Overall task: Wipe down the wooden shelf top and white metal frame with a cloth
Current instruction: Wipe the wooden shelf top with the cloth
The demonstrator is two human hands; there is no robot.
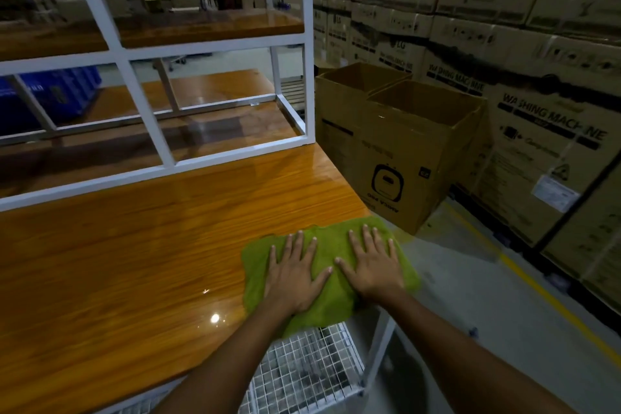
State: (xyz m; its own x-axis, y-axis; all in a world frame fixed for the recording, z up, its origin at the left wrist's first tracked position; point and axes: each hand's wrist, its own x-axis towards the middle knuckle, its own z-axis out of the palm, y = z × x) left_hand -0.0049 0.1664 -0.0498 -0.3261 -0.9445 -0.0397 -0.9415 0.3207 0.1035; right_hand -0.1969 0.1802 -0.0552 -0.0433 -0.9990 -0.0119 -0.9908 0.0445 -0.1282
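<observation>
**Both palms flat on the cloth at the bench's near right corner**

The green cloth point(331, 240) lies spread on the wooden bench top point(134, 262), at its near right corner, with its right and near edges hanging slightly past the wood. The left hand point(292, 276) and right hand point(373, 269) rest on it side by side, thumbs almost meeting. The fingers point(366, 239) of both are straight and splayed. Nothing is pinched or gripped; the cloth is simply pressed down under flat palms.

That hold looks chosen for coverage. Two spread hands load a wide patch of fabric evenly, so a push should carry the whole cloth across the glossy surface rather than bunching it. Starting at a corner also makes sense, since strokes can run from there leftward along the long open stretch of wood, which appears not yet covered.

The white metal frame point(215, 45) stands on the far part of the top, well apart from the hands, and carries an upper wooden shelf point(201, 27). I judge it is the later part of the job. A wire mesh shelf point(302, 373) sits below the corner, and open cardboard boxes point(396, 151) stand on the floor just beside the bench end.
</observation>
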